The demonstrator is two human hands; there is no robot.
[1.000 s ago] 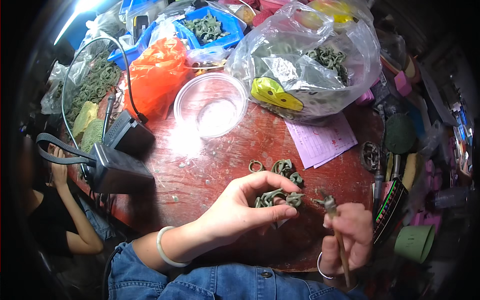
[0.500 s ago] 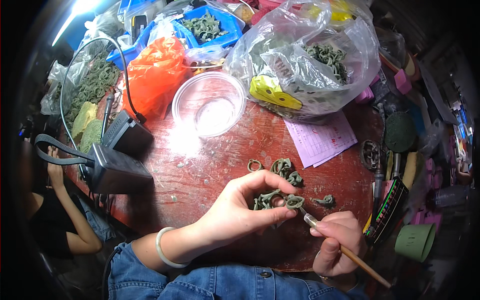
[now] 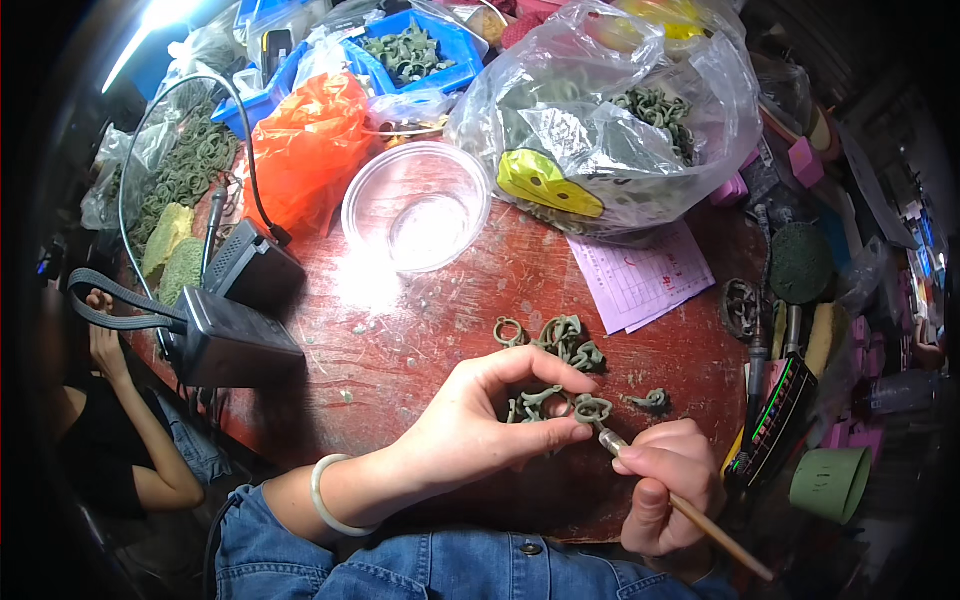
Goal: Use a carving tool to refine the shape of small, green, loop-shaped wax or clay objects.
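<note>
My left hand [image 3: 470, 415], with a pale bangle at the wrist, pinches a small dark green ring piece [image 3: 593, 407] between thumb and forefinger. Another green ring-shaped piece [image 3: 541, 402] shows in the gap between those fingers; I cannot tell whether it is held too. My right hand [image 3: 672, 485] grips a slim hand tool [image 3: 722, 538] with a wooden handle and metal collar. Its tip meets the lower edge of the pinched ring and is too small to make out. Beyond my fingers lie several green pieces [image 3: 562, 337], and a single one [image 3: 652, 400] sits to their right.
A clear round tub [image 3: 440, 255] stands mid-table, with an orange bag [image 3: 310, 140] and black boxes [image 3: 240, 340] to its left. A big clear bag [image 3: 620, 190] of green pieces rests on pink papers [image 3: 650, 280]. Tools line the right edge. A person's arm [image 3: 150, 440] shows far left.
The pinched ring has turned slightly, showing more of its opening. My right hand and the tool have shifted a little left and down.
</note>
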